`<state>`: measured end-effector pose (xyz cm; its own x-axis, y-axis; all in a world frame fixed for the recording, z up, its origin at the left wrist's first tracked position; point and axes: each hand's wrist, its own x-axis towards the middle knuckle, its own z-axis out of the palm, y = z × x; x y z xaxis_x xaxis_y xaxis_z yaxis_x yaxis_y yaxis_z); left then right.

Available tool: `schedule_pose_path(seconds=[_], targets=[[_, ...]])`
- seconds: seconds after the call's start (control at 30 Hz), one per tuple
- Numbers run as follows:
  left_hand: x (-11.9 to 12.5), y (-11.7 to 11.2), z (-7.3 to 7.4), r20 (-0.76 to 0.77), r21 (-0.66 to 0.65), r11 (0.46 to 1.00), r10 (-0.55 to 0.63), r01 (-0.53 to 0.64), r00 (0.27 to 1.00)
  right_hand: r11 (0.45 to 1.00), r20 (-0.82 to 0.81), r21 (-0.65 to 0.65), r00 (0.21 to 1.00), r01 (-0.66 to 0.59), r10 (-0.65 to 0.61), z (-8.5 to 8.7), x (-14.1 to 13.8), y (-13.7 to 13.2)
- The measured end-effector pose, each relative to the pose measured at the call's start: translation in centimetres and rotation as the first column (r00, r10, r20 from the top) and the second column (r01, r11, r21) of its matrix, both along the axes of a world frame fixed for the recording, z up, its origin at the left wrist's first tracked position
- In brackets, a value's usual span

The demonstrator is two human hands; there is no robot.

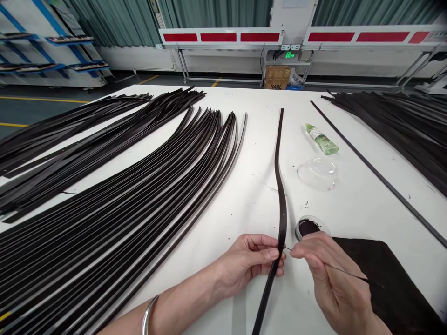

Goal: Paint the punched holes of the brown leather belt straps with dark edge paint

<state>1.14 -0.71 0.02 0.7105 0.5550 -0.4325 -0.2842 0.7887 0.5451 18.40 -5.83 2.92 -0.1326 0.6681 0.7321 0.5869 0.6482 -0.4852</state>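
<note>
Left hand (249,260) slanting rightward, thumb and fingers pinching long narrow flat black strip (282,209) above white tabletop (254,200), right hand (337,284) angling inward, fingers curling round thin dark needle-like tool (349,273) beside strip

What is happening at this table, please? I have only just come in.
The person's left grip pinches a long black strip. The right grip holds a thin tool, its tip at the strip's right edge, close to the left grip; whether it has gone in is unclear. A dish with dark contents and a dark sheet are by the right grip, with a clear plastic piece and a green packet farther off. Many similar strips lie to the left.
</note>
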Motion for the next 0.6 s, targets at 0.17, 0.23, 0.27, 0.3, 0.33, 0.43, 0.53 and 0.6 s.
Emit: schedule_pose_path(seconds=[0.17, 0.23, 0.27, 0.3, 0.33, 0.43, 0.53, 0.6], targets=[[0.1, 0.0, 0.0, 0.005, -0.002, 1.0, 0.022, -0.022, 1.0, 0.998, -0.029, -0.067, 1.0, 0.004, -0.006, -0.2, 0.4, -0.7], [0.1, 0.0, 0.1, 0.007, -0.002, 1.0, 0.023, -0.023, 1.0, 0.991, -0.078, -0.12, 0.994, 0.067, -0.077, -0.5, 0.8, -1.1], [0.0, 0.0, 0.2, 0.011, 0.0, 1.0, 0.02, -0.02, 1.0, 0.983, -0.111, -0.147, 0.985, 0.114, -0.131, -0.7, 0.9, -1.3], [0.0, 0.0, 0.3, 0.017, 0.004, 1.0, 0.013, -0.013, 1.0, 0.969, -0.145, -0.184, 0.97, 0.166, -0.194, -0.8, 1.0, -1.4], [0.0, 0.0, 0.4, 0.024, 0.009, 1.0, 0.004, -0.004, 1.0, 0.948, -0.173, -0.232, 0.95, 0.216, -0.259, -1.0, 1.0, -1.5], [0.0, 0.0, 0.5, 0.038, 0.029, 0.999, -0.021, 0.02, 0.999, 0.86, -0.206, -0.441, 0.903, 0.257, -0.376, -1.1, 0.6, -1.0], [0.0, 0.0, 0.5, 0.058, 0.044, 0.998, -0.054, 0.052, 0.997, 0.78, -0.297, -0.608, 0.869, 0.148, -0.396, -1.0, 0.1, -0.1], [0.1, -0.1, 0.5, 0.074, 0.046, 0.996, -0.075, 0.071, 0.995, 0.749, -0.386, -0.658, 0.821, 0.074, -0.42, -0.6, 0.1, 0.6]])
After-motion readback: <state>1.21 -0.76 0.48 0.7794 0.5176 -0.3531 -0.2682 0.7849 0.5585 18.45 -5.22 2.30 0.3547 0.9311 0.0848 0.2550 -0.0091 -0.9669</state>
